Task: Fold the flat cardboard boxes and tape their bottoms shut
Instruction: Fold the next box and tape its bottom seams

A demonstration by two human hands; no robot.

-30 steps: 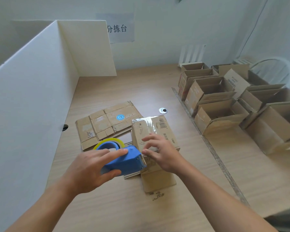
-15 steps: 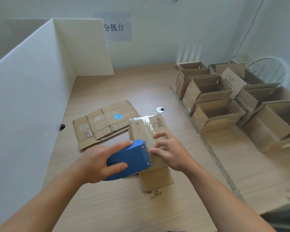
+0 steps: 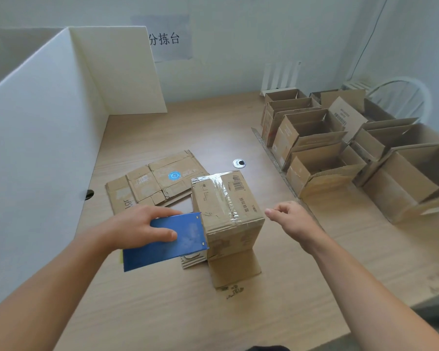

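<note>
Head view. Item: cardboard box, table centre, bottom flaps up, clear tape along its seam. Item: blue tape dispenser, front edge against the box's near left wall. Left hand: fingers and thumb clamped on the dispenser. Right hand: just right of the box, apart from it, fingers loosely curled, holding nothing. Item: flat cardboard, behind, unfolded. Step, judged: finishing the tape strip. Next move calls for severing the tape, then smoothing its end down.

Soft even daylight, faint shadows, wide-angle bending, blurred right edge.
</note>
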